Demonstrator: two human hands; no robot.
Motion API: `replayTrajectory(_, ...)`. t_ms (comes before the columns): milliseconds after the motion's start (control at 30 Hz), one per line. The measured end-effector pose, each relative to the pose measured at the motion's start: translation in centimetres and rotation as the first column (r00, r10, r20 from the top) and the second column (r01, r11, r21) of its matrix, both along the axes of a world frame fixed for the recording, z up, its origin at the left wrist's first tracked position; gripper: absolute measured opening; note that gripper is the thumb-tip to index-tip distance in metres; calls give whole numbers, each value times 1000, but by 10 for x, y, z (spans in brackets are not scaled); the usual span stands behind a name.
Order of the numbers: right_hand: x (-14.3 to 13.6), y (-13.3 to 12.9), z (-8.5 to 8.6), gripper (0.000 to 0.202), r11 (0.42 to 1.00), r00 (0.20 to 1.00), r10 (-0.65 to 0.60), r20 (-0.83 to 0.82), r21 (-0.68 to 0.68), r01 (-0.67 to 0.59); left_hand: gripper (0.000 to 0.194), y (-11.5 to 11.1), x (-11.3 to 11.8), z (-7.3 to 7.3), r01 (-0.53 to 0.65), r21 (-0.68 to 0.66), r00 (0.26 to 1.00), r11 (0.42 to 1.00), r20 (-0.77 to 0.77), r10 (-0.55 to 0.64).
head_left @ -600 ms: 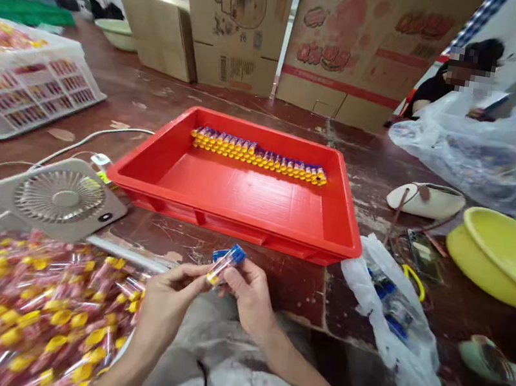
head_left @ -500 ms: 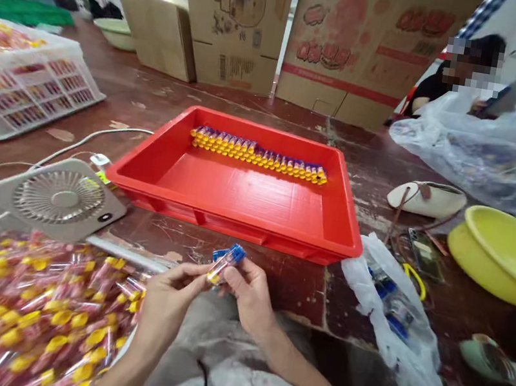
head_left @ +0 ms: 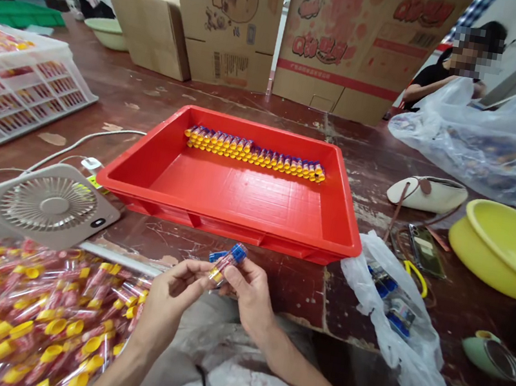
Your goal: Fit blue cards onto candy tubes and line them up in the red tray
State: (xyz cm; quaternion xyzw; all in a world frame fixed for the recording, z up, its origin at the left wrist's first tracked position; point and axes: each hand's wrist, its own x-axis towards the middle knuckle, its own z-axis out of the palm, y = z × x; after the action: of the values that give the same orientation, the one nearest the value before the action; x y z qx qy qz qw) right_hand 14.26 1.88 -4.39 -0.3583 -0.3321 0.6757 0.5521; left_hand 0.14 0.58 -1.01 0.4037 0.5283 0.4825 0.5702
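Just in front of the red tray (head_left: 233, 225), both my hands meet around small clear tubes with blue caps. My right hand (head_left: 247, 289) pinches one tube (head_left: 227, 263) tilted up to the right, its blue cap on top. My left hand (head_left: 179, 288) has its fingertips closed at the lower end of that tube. A second blue cap (head_left: 217, 256) shows behind it, its tube mostly hidden. Rows of tubes with yellow ends (head_left: 254, 153) lie along the tray's far side. At lower left, a bin holds many pink tubes with yellow caps (head_left: 55, 324).
A small fan (head_left: 55, 203) with a white cable stands left of the tray. To the right are a plastic bag (head_left: 421, 369), a phone (head_left: 426, 250) and a yellow basin (head_left: 507, 258). Cardboard boxes (head_left: 349, 51) stand behind; a person (head_left: 432, 83) sits at the back right.
The view has shifted slightly. Both hands remain at the same tube with almost no movement. The person at the back right has raised the head a little.
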Motion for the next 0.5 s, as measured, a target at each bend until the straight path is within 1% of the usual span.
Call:
replayTrajectory(67,1,1,0,32,1000,1000,-8,-3,-7,8,26,2,0,6,70,14,997,997,-30,-70)
replayTrajectory(133,3,3,0,36,1000,999,-23,-31,-7,23,26,11,2,13,106,22,987,994,-126,-102)
replayTrajectory(200,7,8,-1,43,999,995,-37,-90,9,38,29,33,6,22,117,64,968,991,-228,-100)
replayTrajectory(233,10,11,-2,48,999,992,-45,-119,17,47,30,48,9,28,123,113,958,986,-275,-88)
replayTrajectory(300,16,19,-6,54,998,988,-56,-143,21,59,31,90,18,42,138,258,916,956,-399,-24)
replayTrajectory(333,20,22,-10,56,998,989,-61,-133,15,63,30,115,25,48,154,326,872,933,-489,27)
replayTrajectory(367,23,25,-14,58,998,991,-67,-113,6,68,29,142,33,53,176,380,811,908,-579,86)
replayTrajectory(400,25,28,-19,59,997,993,-74,-87,-3,74,28,170,42,56,191,414,731,890,-665,152)
replayTrajectory(433,26,30,-25,60,997,995,-77,-63,-10,76,26,198,52,57,201,422,628,884,-749,214)
replayTrajectory(500,27,32,-40,62,998,997,-64,-31,-29,63,19,253,72,52,200,418,531,886,-807,260)
